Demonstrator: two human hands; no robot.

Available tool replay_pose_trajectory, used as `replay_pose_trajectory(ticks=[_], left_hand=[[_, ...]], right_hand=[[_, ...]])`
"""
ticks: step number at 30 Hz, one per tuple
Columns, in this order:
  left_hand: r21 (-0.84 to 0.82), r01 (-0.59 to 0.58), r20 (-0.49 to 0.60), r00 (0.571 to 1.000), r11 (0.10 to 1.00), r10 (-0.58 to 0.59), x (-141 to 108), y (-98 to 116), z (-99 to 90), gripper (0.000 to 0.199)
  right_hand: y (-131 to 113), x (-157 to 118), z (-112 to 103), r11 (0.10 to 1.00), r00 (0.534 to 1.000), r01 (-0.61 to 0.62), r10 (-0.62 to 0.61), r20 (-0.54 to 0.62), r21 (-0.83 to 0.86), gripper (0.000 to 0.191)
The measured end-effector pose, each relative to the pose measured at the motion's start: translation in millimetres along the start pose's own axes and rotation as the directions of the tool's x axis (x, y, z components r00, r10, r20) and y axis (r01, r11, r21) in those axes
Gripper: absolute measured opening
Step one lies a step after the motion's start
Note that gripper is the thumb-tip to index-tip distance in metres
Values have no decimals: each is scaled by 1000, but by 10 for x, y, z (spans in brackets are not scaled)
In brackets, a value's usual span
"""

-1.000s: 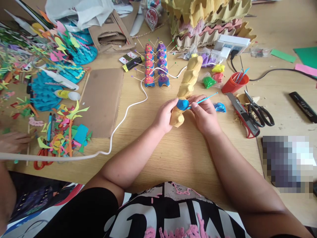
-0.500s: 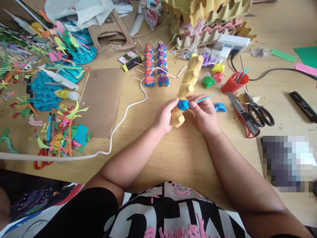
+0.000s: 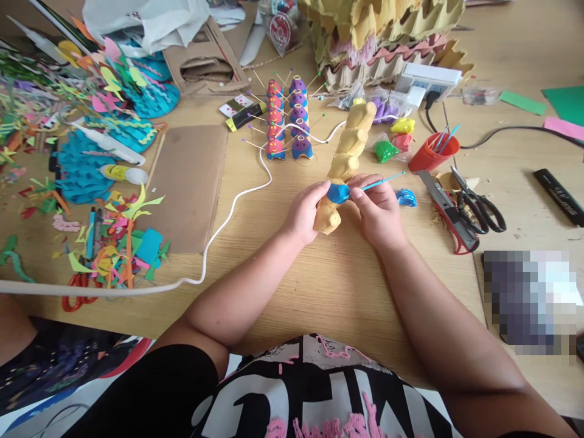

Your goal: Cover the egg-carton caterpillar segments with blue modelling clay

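My left hand [image 3: 305, 213] is closed around the lower left side of a yellow egg carton strip [image 3: 350, 146], a row of bumpy cups held tilted above the table. One cup near the lower end carries a layer of blue modelling clay [image 3: 338, 193]. In my right hand [image 3: 378, 207] a thin light-blue modelling tool [image 3: 383, 180] is pinched, its near end at the blue clay and its far end pointing up to the right. Just right of that hand lies a packet of blue clay [image 3: 406, 197].
Two decorated carton caterpillars [image 3: 275, 121] with pins stand beyond my hands. To the right are an orange cup [image 3: 433, 152] of tools, a utility knife [image 3: 449, 213] and scissors [image 3: 479, 204]. A white cable [image 3: 232, 210] crosses the table; paper scraps [image 3: 114, 252] and cardboard [image 3: 187, 188] lie left.
The light-blue tool has shifted very slightly to the right. At the lower left, another person's arm and dark patterned clothing have come further into view.
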State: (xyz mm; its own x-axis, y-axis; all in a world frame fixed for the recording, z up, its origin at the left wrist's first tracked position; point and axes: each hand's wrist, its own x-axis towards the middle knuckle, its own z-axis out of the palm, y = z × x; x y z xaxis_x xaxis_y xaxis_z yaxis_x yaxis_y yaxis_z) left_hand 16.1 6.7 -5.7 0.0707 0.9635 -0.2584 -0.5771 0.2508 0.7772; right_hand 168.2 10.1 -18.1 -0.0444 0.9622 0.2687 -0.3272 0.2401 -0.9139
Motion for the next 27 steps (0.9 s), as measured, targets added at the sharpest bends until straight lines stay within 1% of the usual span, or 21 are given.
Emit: replay_pose_trajectory(ticks=[3, 6, 13, 16, 19, 22, 27], left_hand=[[-28, -22, 27, 999, 999, 23, 13, -20, -10, 20], [-26, -51, 31, 998, 998, 52, 14, -34, -14, 21], [118, -105, -4, 994, 987, 106, -31, -35, 10, 36], [151, -158, 10, 987, 976, 159, -32, -53, 2, 41], [169, -206, 37, 979, 964, 202, -22, -74, -15, 46], [197, -234, 63, 972, 952, 226, -16, -81, -28, 50], [244, -284, 89, 959, 927, 271, -15, -80, -42, 57]], right_hand=[[2, -1, -1, 1000, 1000, 22, -23, 10, 8, 38], [13, 5, -13, 999, 999, 38, -37, 16, -34, 38], [25, -14, -33, 983, 994, 108, -104, 34, -147, 37], [34, -32, -32, 959, 987, 161, -158, 29, -233, 36], [47, -42, -34, 939, 980, 198, -200, 22, -281, 34], [47, -45, -37, 938, 981, 190, -195, 11, -291, 37], [20, -38, -21, 956, 988, 145, -152, -9, -254, 41]])
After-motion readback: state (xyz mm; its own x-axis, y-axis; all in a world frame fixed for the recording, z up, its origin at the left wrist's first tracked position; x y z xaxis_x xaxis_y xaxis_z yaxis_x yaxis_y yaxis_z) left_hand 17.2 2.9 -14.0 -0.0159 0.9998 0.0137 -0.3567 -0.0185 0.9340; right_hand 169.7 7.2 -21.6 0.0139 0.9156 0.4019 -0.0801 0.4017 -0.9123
